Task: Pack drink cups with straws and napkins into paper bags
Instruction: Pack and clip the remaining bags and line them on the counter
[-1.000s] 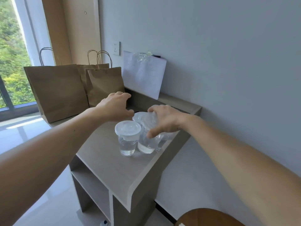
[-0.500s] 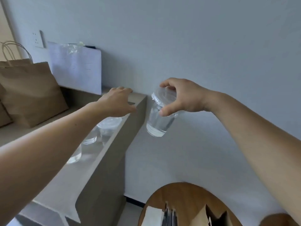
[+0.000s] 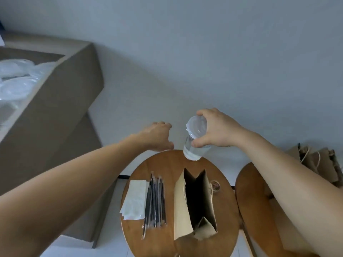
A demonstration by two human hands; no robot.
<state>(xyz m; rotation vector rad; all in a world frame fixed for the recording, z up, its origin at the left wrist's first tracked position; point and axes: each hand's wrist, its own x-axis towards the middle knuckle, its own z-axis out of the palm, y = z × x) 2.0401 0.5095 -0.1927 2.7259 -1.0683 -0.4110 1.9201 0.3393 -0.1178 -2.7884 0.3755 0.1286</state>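
Note:
My right hand [image 3: 219, 132] grips a clear lidded drink cup [image 3: 194, 143] by its rim, holding it in the air above the far edge of a round wooden table [image 3: 167, 166]. My left hand [image 3: 157, 136] hovers to the left of the cup, fingers apart and empty. On the table stands an open brown paper bag [image 3: 194, 204], its mouth facing up just below the cup. Left of the bag lie several dark wrapped straws [image 3: 155, 201] and a stack of white napkins [image 3: 134, 199].
A grey shelf unit [image 3: 61, 108] at the left carries more lidded cups [image 3: 14, 78]. A second round wooden table [image 3: 256, 206] sits to the right, partly under my right arm, with folded paper bags [image 3: 315, 160] behind it. A grey wall is close behind.
My view has swung right and down from the shelf to the round table. My right hand has carried the cup from beside the shelf to above the open bag; my left hand left the shelf.

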